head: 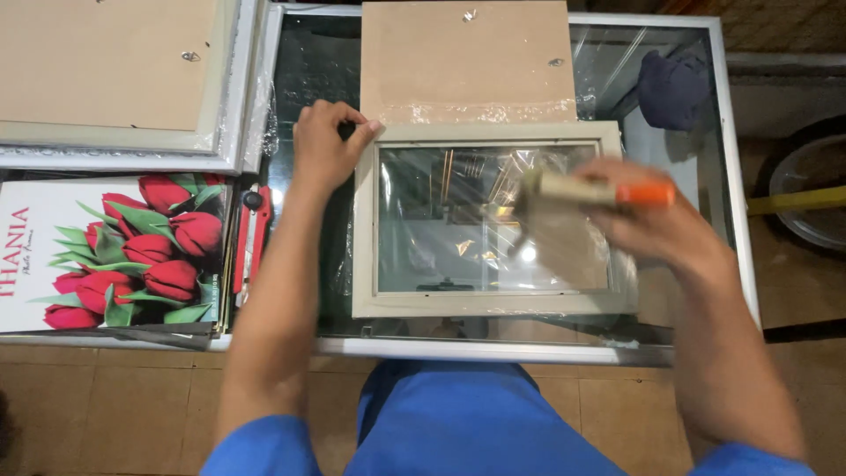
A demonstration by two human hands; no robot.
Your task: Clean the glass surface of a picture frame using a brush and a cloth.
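surface: glass-topped table (736, 220), metal-edged, reflections on the glass | floor: tan tiles (106, 414) below the near edge | right edge: dark wheel (806, 198) on the floor beyond | light: indoor, glare spot mid-glass

Pale wooden picture frame (486, 304) lies flat at centre, blurred orange-handled brush (599, 191) hovering at three o'clock.

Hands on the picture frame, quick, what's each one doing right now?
Left hand: closed, pressing the top-left corner of the pale picture frame.
Right hand: closed on an orange-tipped tool; motion blur hides detail.
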